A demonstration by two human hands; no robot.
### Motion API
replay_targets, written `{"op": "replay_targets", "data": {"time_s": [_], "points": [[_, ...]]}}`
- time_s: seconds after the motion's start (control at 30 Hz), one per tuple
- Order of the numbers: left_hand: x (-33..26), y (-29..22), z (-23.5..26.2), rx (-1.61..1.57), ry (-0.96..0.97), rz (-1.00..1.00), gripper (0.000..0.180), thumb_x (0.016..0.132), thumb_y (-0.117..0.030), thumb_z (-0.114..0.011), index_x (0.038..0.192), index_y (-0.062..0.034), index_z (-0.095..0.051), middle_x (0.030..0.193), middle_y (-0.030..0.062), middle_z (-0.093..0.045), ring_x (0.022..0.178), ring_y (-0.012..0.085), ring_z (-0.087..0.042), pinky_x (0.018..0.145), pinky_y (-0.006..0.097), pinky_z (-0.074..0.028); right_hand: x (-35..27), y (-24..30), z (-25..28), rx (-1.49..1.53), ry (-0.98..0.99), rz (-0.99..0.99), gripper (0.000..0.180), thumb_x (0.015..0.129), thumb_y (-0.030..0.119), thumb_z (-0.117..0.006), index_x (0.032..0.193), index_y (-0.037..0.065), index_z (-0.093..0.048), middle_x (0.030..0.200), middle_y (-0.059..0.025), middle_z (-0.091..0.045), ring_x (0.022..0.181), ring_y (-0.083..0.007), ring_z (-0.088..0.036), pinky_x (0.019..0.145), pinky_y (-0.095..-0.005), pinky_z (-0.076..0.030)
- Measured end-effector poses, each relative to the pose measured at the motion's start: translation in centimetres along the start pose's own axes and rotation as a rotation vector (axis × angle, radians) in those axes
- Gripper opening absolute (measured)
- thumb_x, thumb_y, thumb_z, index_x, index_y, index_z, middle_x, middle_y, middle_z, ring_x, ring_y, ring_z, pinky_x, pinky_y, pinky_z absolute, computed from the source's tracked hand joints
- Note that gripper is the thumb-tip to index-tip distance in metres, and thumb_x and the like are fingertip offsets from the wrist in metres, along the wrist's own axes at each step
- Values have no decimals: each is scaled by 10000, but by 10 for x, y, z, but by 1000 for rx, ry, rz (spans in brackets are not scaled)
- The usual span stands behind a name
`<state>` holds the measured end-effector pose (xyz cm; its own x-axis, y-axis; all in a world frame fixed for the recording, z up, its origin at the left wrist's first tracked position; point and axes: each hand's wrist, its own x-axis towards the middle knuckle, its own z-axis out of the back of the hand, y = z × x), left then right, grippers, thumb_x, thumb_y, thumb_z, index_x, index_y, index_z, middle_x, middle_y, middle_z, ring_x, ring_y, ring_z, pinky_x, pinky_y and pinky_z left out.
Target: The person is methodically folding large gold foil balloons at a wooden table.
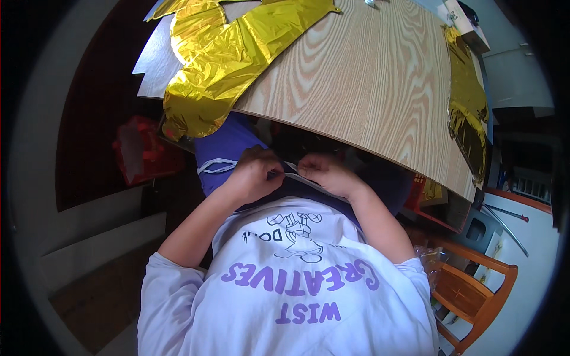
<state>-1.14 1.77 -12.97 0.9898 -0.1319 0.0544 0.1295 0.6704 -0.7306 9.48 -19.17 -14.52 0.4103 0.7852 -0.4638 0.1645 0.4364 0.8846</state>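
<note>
Over my lap, both hands work close together on a thin white cord (217,165). My left hand (256,175) is closed, with its fingertips pinching the cord. Just to its right, my right hand (328,174) pinches the same cord between thumb and finger. A short stretch of cord spans the gap between them. Strands of it loop out to the left across my purple-blue trousers (225,137), and more runs under my right hand. Whether the strands are knotted is too small to tell.
A wood-grain table (356,77) stands just beyond my knees. Shiny gold foil (231,56) lies on its left side and hangs over the edge; another gold foil piece (466,95) lies along the right. A red bag (142,148) is at the left, and a wooden chair (469,291) at the lower right.
</note>
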Motion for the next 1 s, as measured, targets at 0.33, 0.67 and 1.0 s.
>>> {"op": "replay_targets", "data": {"time_s": [0.33,0.67,1.0], "points": [[3,-6,6,-46,3,37,95,706,-108,-736,769,-58,-685,821,99,-670,849,301,-603,800,392,-458,6,4,-4,-144,-52,195,145,862,122,-698,973,31,-681,892,-40,-645,801,-120,-603,711,-272,-489],[4,-3,10,-20,15,1,100,679,-101,-745,748,-62,-684,789,97,-669,805,309,-604,735,408,-473,8,20,-7,-364,-134,411,92,832,101,-697,887,28,-696,834,-77,-650,788,-192,-643,694,-315,-494],[4,-2,12,-11,22,-7,86,667,-98,-742,729,-70,-691,771,88,-669,785,304,-604,719,412,-476,2,12,3,-194,-99,154,141,872,133,-690,963,26,-704,884,-76,-682,822,-153,-647,733,-289,-503]]}}
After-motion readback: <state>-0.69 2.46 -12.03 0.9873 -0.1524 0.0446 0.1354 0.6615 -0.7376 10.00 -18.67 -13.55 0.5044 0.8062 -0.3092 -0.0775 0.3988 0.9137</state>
